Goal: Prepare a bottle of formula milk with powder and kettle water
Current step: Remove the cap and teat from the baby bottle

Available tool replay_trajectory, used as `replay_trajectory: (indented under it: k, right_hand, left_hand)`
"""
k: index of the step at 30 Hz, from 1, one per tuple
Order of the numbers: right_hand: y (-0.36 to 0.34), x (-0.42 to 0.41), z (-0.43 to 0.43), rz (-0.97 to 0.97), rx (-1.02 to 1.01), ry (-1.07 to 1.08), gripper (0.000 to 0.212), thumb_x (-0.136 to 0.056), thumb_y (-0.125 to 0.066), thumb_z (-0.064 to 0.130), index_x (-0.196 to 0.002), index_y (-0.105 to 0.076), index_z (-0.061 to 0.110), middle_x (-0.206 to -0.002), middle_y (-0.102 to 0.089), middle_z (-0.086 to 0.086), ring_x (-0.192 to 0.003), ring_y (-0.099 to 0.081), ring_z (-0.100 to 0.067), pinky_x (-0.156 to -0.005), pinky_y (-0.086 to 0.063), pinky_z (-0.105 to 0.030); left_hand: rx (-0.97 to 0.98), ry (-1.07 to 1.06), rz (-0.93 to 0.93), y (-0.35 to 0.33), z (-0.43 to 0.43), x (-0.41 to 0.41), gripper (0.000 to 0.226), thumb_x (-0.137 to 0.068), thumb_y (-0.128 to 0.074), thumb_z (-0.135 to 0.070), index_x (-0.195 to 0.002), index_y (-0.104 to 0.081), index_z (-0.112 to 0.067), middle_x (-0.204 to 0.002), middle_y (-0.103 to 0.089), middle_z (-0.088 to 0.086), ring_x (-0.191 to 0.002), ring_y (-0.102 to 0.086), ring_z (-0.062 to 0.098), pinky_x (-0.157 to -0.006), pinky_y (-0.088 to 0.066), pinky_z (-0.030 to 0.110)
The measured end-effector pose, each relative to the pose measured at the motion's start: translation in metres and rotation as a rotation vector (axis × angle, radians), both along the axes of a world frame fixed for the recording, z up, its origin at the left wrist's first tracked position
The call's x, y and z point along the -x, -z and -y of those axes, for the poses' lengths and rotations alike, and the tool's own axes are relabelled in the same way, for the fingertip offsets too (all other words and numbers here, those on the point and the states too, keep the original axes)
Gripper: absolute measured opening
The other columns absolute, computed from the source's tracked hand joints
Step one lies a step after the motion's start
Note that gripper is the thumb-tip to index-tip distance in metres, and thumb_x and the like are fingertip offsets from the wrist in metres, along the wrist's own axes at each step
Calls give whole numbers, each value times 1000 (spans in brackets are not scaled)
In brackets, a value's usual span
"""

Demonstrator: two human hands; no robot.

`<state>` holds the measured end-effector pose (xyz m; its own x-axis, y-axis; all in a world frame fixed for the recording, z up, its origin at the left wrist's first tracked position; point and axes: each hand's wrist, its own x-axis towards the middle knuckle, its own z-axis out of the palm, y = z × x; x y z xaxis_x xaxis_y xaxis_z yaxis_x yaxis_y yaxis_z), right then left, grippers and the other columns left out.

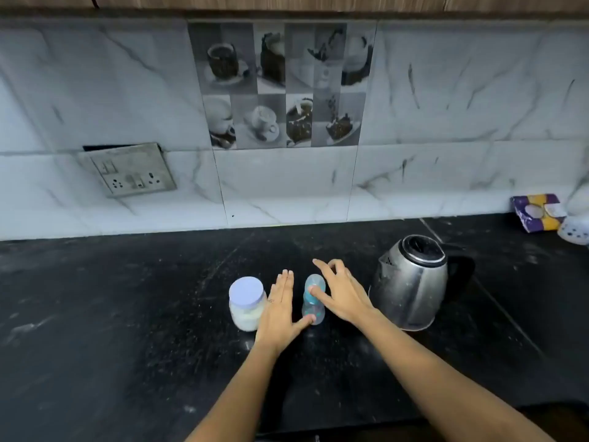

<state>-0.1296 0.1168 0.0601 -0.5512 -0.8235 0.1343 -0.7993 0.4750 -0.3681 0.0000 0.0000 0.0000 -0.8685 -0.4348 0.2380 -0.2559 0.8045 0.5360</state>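
A small clear baby bottle (314,309) with a blue collar and clear cap stands upright on the black counter. My left hand (280,309) is beside it on the left, fingers straight, thumb touching the bottle's base. My right hand (338,293) reaches in from the right, thumb on the bottle's collar and fingers spread above the cap. A jar of white powder (247,303) with a pale lilac lid stands just left of my left hand. A steel kettle (411,282) with a black lid and handle stands to the right.
The black stone counter (127,298) runs to a marble-tiled wall with a socket plate (130,170) at the left. A purple and yellow box (538,212) and a white dotted object (575,231) sit at the far right.
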Motion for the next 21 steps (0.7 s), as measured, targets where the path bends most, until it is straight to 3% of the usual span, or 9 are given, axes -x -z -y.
replay_trajectory:
  k: [4,7,11,13,15,21]
  right_hand:
    - [0,-6,5,12,-40,22,62,-89,-48,54,-142,-37,24,-119,-40,-4,-108,-49,-22,-79,-48,-34]
    - [-1,-9,10,47,-73,54,54,-89,-50,52,-133,-43,21,-115,-41,-5,-104,-49,-22,-76,-47,-35]
    - [0,-12,19,-5,-155,54,45,-89,-49,51,-120,-48,17,-104,-46,-5,-90,-56,-25,-69,-47,-36]
    - [2,-16,23,-4,-172,40,43,-89,-50,47,-117,-48,15,-99,-44,-6,-85,-57,-28,-66,-47,-36]
    - [3,-19,26,-9,-177,31,39,-87,-51,40,-115,-49,13,-95,-41,-5,-83,-58,-30,-63,-46,-36]
    - [-10,-22,40,-44,-344,107,48,-83,-58,46,-113,-47,10,-101,-45,-10,-87,-58,-33,-62,-41,-35]
  left_hand:
    - [-306,-34,12,11,-10,8,98,-82,-69,-41,-151,-4,-15,-158,-3,-5,-145,2,8,-116,3,23]
    - [-521,-118,-33,14,-13,17,99,-73,-78,-34,-151,-18,-18,-156,-24,-3,-144,-19,13,-117,-19,31]
    - [-655,-144,-51,17,-9,28,74,-65,-83,-26,-131,-51,-23,-117,-64,-10,-111,-57,9,-87,-44,18]
    - [-678,-122,-54,18,-7,30,58,-63,-83,-22,-116,-60,-26,-98,-68,-13,-96,-62,5,-74,-46,15]
    - [-686,-112,-61,19,-4,31,50,-63,-82,-21,-108,-62,-29,-90,-69,-12,-87,-64,4,-71,-48,17]
    - [-630,-80,-2,19,-1,31,39,-68,-78,-34,-103,-62,-29,-84,-69,-10,-79,-64,2,-67,-52,24]
